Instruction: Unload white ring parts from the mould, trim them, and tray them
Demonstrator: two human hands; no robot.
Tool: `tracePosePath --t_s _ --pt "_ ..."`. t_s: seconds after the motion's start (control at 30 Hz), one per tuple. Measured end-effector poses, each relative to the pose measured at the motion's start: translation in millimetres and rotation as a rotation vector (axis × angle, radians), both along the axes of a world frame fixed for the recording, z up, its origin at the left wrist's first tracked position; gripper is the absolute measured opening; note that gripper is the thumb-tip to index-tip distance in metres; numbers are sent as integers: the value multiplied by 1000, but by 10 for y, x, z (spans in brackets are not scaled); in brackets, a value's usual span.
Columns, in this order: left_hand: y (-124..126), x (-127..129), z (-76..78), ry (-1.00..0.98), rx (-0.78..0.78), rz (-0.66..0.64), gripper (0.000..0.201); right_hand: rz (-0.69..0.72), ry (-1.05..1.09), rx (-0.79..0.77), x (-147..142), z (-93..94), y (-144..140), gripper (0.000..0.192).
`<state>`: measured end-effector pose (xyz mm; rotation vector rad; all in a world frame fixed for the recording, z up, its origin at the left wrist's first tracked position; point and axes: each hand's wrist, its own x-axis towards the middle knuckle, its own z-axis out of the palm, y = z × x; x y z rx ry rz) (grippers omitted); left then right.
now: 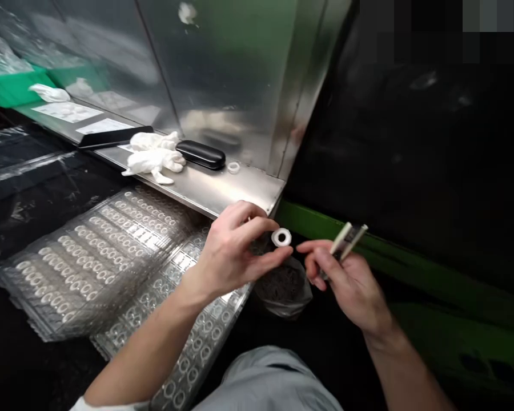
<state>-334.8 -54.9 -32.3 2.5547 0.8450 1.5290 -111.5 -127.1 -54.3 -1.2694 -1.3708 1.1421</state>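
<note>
The left hand (pixel 229 251) pinches a white ring (pixel 281 237) between thumb and forefinger, its other fingers curled loosely. The ring sits at centre frame, just at 9 o'clock of the right hand (pixel 346 279). That hand has its forefinger stretched toward the ring without touching it, while the remaining fingers close around tweezers (pixel 346 240), whose tips point to 1 o'clock.

At 6 o'clock from the ring lies a bag (pixel 285 288) of dark small parts. At 8 o'clock lie clear trays (pixel 103 251), row upon row already filled with rings, which suggests much of the work is done; how many pockets remain empty I cannot tell. On the steel ledge (pixel 223 191) at 11 o'clock rest white gloves (pixel 154 157), a black case (pixel 200 154) and one loose ring (pixel 233 167).
</note>
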Motion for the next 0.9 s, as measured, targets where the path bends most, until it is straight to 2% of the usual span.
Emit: tracePosePath --t_s 0.1,0.17,0.23,0.3,0.4,0.47,0.53,0.67,0.8,0.9 --pt "-338 303 -86 -85 45 43 23 136 127 -35 -31 117 -47 39" --pt "-476 455 -148 -130 40 57 25 171 205 -61 13 117 -120 36" --pt "-566 562 -212 -184 -30 15 32 180 265 -82 103 89 -196 35" --pt "-631 631 -271 -312 -253 -130 36 209 270 -97 216 65 -260 34" --pt "-704 702 -349 -579 -812 -559 31 309 249 -133 373 57 -335 36" --pt "-738 746 -399 -653 -1034 -782 41 374 273 -157 442 53 -378 38" --pt "-767 791 -447 -647 -1031 -832 43 388 313 -163 474 35 -417 40" --pt "-834 859 -522 -667 -893 -758 44 353 376 -176 455 -34 -479 40" --pt "-916 860 -548 -650 -730 -587 44 288 318 -164 425 -55 -533 40" --pt "-970 831 -547 -632 -540 -483 48 141 162 -56 449 45 -614 33"
